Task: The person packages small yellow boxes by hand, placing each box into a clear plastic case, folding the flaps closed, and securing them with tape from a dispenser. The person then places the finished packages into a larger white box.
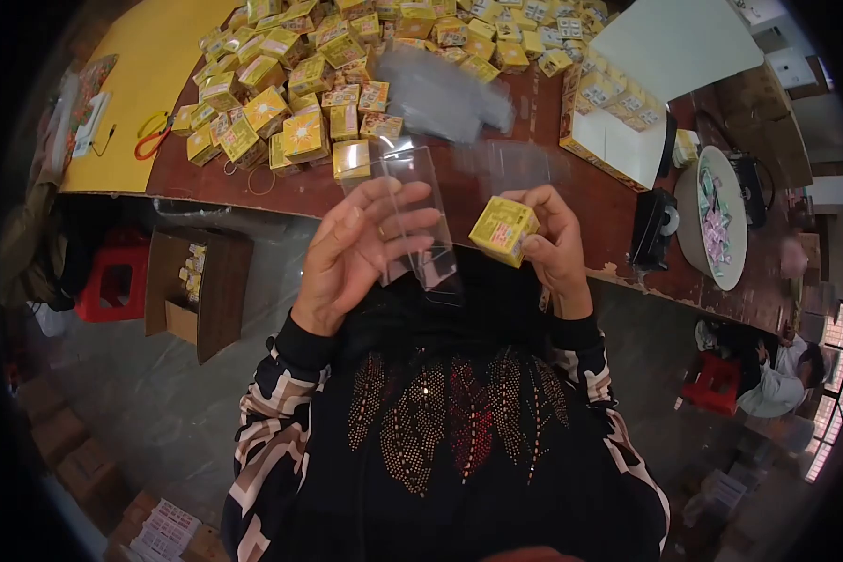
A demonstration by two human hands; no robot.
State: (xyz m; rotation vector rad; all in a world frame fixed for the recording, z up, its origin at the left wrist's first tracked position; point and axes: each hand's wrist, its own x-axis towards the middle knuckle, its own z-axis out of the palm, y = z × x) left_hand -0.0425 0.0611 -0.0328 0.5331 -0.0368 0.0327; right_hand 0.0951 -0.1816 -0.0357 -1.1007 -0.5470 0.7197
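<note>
My left hand (339, 251) holds a clear plastic packaging box (421, 201), with the fingers showing through its see-through walls. The box stands tilted in front of my chest, and one end flap hangs near my lap. Between the thumb and fingers of my right hand (560, 242) is a small yellow printed carton (502, 230), held just right of the plastic box and apart from it. Beyond both hands, a stack of flat clear plastic sheets (445, 92) lies on the dark red table (300, 192).
Many yellow cartons (262, 108) are heaped across the table. An open display box (618, 140) holds cartons at right, near a tape dispenser (654, 229) and a basin (712, 220). Red-handled scissors (152, 139) lie left. A cardboard box (197, 281) stands below; a person (782, 375) sits far right.
</note>
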